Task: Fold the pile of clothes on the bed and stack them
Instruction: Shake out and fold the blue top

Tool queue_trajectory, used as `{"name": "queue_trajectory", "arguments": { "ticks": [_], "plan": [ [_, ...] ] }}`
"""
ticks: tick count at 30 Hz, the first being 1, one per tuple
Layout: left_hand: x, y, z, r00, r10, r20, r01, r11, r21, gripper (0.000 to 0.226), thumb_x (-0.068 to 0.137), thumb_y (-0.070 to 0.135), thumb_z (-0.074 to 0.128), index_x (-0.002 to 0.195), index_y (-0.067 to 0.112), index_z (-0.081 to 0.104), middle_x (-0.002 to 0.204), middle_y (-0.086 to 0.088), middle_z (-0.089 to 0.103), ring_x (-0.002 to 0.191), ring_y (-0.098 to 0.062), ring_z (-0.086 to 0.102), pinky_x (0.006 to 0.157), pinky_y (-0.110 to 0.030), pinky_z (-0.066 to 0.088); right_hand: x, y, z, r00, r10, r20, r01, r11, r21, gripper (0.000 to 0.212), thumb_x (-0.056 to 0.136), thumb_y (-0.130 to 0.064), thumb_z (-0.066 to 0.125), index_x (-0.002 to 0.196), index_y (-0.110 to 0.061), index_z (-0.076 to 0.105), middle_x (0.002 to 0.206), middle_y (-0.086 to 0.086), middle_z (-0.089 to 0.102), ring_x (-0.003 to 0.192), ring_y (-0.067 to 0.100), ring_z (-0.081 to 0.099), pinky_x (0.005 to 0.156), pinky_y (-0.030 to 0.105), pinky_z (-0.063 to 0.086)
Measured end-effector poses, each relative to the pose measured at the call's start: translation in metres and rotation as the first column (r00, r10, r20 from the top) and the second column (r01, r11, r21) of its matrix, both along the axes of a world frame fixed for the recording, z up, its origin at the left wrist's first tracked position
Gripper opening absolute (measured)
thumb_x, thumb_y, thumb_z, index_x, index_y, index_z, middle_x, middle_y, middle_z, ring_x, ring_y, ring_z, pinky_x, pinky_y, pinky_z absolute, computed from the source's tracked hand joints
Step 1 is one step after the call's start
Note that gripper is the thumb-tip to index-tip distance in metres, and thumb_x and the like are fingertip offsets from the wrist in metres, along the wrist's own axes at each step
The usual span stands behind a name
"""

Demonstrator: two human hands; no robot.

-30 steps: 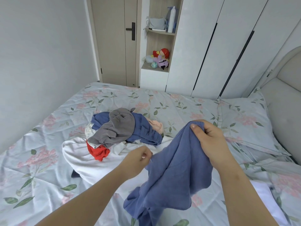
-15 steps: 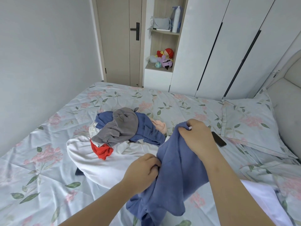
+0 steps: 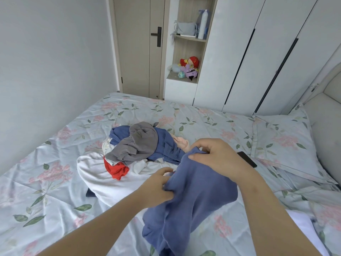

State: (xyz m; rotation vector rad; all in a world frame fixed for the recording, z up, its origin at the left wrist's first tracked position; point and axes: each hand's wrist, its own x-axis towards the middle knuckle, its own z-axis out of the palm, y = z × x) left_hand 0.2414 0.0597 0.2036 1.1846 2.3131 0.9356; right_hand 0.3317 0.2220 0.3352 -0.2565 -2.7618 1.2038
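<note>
Now, over the floral-sheeted bed (image 3: 55, 182), you hold a crinkled blue fabric garment (image 3: 199, 200) w/ both hands: right hand (image 3: 214, 156) pinches its top edge, fingers curled; left hand (image 3: 158, 183), lower & just beside, grips a bunched fold. Cloth hangs below both hands. Mixed pile of grey, blue, red & white clothes (image 3: 136, 143) lies beyond your left hand; flat black phone (image 3: 247, 159) shows just right of your right wrist.

I hold a crumpled blue garment (image 3: 199, 196) just near and right of the pile (image 3: 140, 145). My right hand (image 3: 214, 156) pinches its top edge and my left hand (image 3: 158, 185) grips a fold lower down, while its bottom sags onto the bed (image 3: 55, 182). The pile is unfolded: a grey piece (image 3: 140, 139) on top, darker blue cloth (image 3: 166, 145) under it, red (image 3: 117, 169) at its left, pale pink (image 3: 181, 143) at its right, and white cloth (image 3: 103, 174) beneath.
</note>
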Motion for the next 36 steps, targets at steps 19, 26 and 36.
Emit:
{"name": "queue_trajectory", "arguments": {
  "ticks": [19,26,36],
  "plan": [
    [-0.027,-0.02,0.04,0.997,0.077,0.026,-0.081,0.986,0.149,0.034,0.068,0.01,0.081,0.077,0.023,0.051,0.066,0.011,0.048,0.057,-0.002,0.043,0.058,-0.018,0.035,0.049,0.027,0.01,0.923,-0.346,-0.167,0.315,0.93,-0.188,0.02,0.083,-0.015,0.069,0.071,-0.031,0.072,0.081,0.013,0.066,0.067,0.012,0.056,0.066,0.026,0.047],
    [-0.057,-0.024,0.058,0.981,-0.022,-0.195,0.007,0.997,-0.078,0.021,0.088,0.029,0.065,0.092,0.008,0.065,0.085,-0.006,0.066,0.072,-0.01,0.053,0.064,-0.015,0.037,0.064,0.038,0.024,0.76,-0.563,-0.325,0.503,0.826,-0.254,0.021,0.083,-0.018,0.069,0.067,-0.032,0.069,0.072,0.008,0.063,0.059,0.006,0.051,0.053,0.007,0.04],
    [-0.071,-0.004,0.115,0.952,-0.036,0.304,-0.008,0.99,0.144,0.024,0.073,0.009,0.076,0.096,0.002,0.07,0.094,-0.015,0.071,0.085,-0.025,0.066,0.079,-0.036,0.052,0.126,0.058,0.04,0.952,-0.266,0.154,0.301,0.908,-0.29,0.022,0.072,-0.008,0.078,0.084,-0.026,0.077,0.086,-0.006,0.075,0.08,0.007,0.071,0.062,0.013,0.05]
  ]
}}
